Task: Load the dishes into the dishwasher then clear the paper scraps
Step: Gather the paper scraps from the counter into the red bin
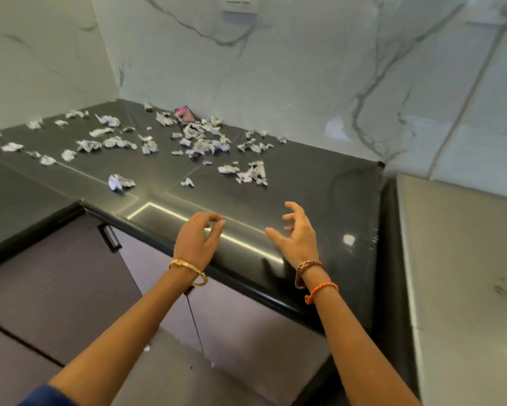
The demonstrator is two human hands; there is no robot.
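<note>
Several crumpled white paper scraps (199,142) lie scattered across the far half of a black glossy countertop (319,200). One larger scrap (120,181) sits alone nearer the front edge, and a cluster of scraps (250,172) lies right of centre. A pink wrapper (184,114) rests against the back wall. My left hand (196,240) hovers over the counter's front edge with fingers loosely curled and holds nothing. My right hand (297,235) is beside it, fingers spread, also holding nothing. Both hands are well short of the scraps. No dishes or dishwasher are in view.
Marble-look wall panels (275,68) rise behind the counter, with a power socket (240,2) at the top. Purple-grey cabinet doors (70,273) with a dark handle (110,237) stand below the counter. A tall grey appliance side (466,273) bounds the counter on the right.
</note>
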